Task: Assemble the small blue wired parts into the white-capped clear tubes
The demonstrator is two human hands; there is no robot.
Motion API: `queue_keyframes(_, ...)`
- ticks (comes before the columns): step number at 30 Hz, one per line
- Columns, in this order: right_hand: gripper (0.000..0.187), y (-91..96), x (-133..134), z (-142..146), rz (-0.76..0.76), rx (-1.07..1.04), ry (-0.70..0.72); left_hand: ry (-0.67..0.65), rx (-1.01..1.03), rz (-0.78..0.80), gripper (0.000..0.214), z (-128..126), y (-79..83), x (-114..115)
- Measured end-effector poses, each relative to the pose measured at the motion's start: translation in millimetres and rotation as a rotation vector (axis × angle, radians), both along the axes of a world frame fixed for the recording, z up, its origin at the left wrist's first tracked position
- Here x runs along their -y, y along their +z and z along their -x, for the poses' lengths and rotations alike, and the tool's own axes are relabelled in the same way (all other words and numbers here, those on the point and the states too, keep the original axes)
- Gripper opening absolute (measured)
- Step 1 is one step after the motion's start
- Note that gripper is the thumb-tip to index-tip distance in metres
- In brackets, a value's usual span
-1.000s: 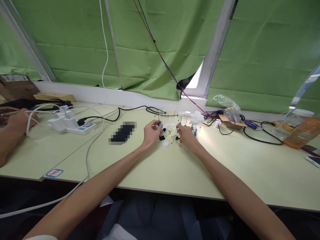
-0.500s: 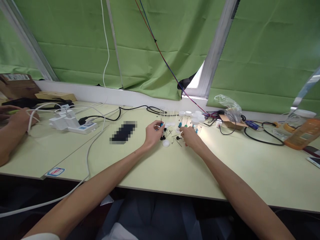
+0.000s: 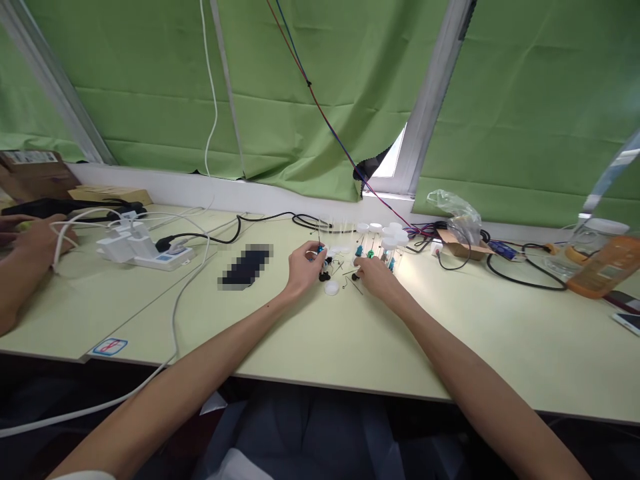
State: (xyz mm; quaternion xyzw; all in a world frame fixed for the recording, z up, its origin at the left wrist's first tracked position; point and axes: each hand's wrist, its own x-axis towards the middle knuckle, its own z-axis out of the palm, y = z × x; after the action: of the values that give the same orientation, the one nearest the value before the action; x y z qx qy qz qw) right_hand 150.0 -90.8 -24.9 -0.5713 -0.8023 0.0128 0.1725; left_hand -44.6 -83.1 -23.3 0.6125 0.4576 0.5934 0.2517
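My left hand (image 3: 303, 269) pinches a small blue part (image 3: 321, 249) with a thin dark rod standing up from it. Small black pieces (image 3: 325, 276) lie just beside its fingertips. To the right, my right hand (image 3: 377, 276) is low over the table with its fingers drawn together. Its fingertips are close to another black piece (image 3: 355, 277); what they grip, if anything, is hidden. Between the hands are thin bent metal pins (image 3: 356, 287) and a round white cap (image 3: 331, 287). Behind my right hand stand a teal part (image 3: 359, 251) and a green part (image 3: 371, 254).
Several white-capped clear containers (image 3: 395, 235) stand behind the hands. A power strip (image 3: 170, 258) with white cables lies at left, near another person's hand (image 3: 43, 243). A blurred dark object (image 3: 246, 267) is left of my hands. An orange bottle (image 3: 607, 267) lies at right.
My right hand has shifted slightly left and down, towards the black piece beside the pins. My left hand keeps its pinch on the blue part with little movement.
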Motion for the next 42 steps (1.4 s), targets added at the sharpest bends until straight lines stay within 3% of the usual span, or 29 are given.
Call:
queue_keyframes(8,0.026,7.4,9,10,-0.093,-0.019,0.002,0.060,0.027,0.019,0.022,11,1.7,-9)
queue_keyframes(12,0.030,3.1,6,17,-0.152,-0.046,0.087,0.096,0.043,0.017,0.022,16,1.5,-14)
queue_keyframes(18,0.050,-13.6,-15,25,-0.101,-0.108,0.280,0.119,0.042,-0.008,0.023,21,1.1,-17)
queue_keyframes(24,0.068,-11.0,-35,34,-0.041,-0.091,0.386,0.121,0.051,-0.010,0.021,21,1.9,-18)
queue_keyframes(28,0.069,-9.8,-42,42,0.021,-0.015,0.353,0.124,0.047,0.001,0.020,22,1.2,-19)
queue_keyframes(42,0.049,-7.6,-43,36,-0.027,-0.068,0.238,0.134,0.039,-0.010,0.023,24,-1.2,-22)
